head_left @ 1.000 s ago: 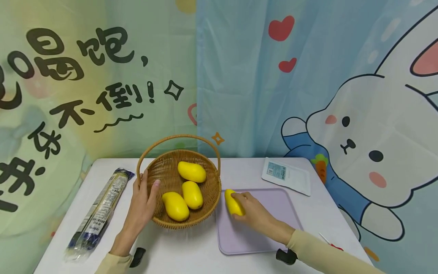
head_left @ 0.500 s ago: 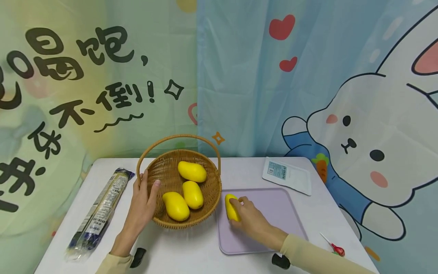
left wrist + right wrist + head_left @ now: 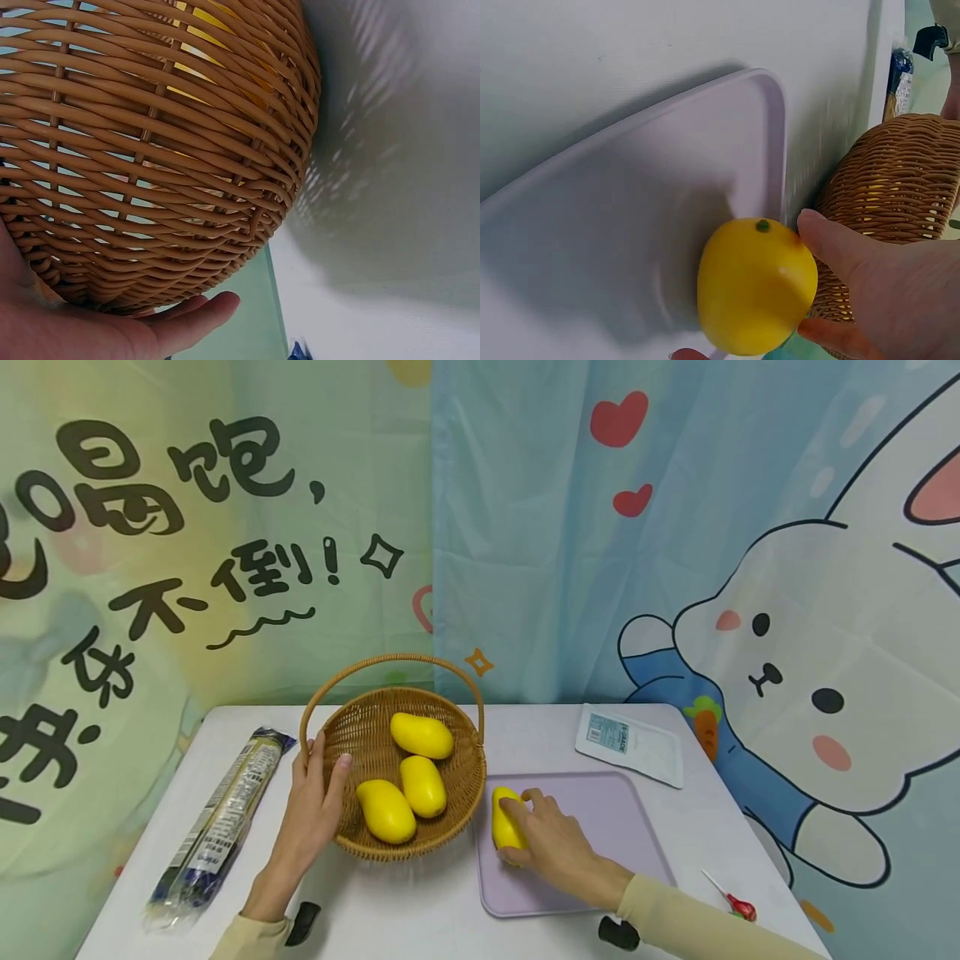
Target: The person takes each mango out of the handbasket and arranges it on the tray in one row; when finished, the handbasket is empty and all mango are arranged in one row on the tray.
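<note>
A wicker basket (image 3: 352, 718) with an arched handle stands left of centre, holding three yellow mangoes (image 3: 387, 812). My left hand (image 3: 311, 806) grips its left side, thumb at the rim and fingers along the outside; the left wrist view shows that hand (image 3: 97, 330) against the woven wall (image 3: 150, 135). Right of the basket, a further mango (image 3: 506, 827) is at the left part of a lilac tray (image 3: 600, 810). My right hand (image 3: 558, 843) holds it between thumb and fingers. In the right wrist view this mango (image 3: 754, 289) shows a green stem spot. Whether it touches the tray is unclear.
A long printed plastic pack (image 3: 217, 827) lies on the table's left side. At the back right is a white pouch (image 3: 630, 747) with a blue label. A red lollipop (image 3: 741, 907) lies near the right edge. Printed curtains (image 3: 510, 527) hang behind the table.
My right hand has shifted slightly nearer to me with the mango, turning it more upright in view. The lollipop's red head has come out from behind the right sleeve. My left hand stays put.
</note>
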### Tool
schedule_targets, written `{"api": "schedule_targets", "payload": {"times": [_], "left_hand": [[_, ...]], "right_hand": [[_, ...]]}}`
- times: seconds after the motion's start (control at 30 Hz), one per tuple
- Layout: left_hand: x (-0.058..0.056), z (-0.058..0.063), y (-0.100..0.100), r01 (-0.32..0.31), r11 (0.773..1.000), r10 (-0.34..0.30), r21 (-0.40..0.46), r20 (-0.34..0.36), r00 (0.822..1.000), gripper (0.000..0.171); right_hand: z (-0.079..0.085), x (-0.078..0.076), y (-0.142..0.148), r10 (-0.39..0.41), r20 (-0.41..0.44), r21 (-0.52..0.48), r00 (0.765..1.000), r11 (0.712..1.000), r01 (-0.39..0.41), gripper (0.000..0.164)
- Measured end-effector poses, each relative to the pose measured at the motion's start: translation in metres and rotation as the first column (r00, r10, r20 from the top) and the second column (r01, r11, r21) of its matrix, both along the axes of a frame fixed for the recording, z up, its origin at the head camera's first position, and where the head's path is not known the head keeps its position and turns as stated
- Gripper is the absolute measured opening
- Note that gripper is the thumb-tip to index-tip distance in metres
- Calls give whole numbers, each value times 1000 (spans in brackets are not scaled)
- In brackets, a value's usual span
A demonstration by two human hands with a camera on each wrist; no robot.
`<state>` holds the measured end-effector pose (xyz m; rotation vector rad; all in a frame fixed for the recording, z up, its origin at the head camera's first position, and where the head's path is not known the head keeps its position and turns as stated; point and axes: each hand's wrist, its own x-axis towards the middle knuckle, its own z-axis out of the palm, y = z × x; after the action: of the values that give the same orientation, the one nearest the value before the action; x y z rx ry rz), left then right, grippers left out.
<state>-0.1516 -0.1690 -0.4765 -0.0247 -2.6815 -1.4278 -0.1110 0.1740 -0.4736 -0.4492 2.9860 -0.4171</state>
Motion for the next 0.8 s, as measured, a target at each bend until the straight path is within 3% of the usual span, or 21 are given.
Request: {"api": "schedule_targets", "payload": {"times": [0.33, 0.8], "left_hand": [[0, 1, 0, -3, 1000, 3, -3, 3, 1000, 75], [1, 1, 1, -6, 1000, 6, -9, 9, 1000, 76]], "right_hand": [[13, -3, 2, -20, -16, 27, 1000, 999, 21, 70], [71, -29, 18, -57, -185, 3, 981, 998, 58, 66]]}}
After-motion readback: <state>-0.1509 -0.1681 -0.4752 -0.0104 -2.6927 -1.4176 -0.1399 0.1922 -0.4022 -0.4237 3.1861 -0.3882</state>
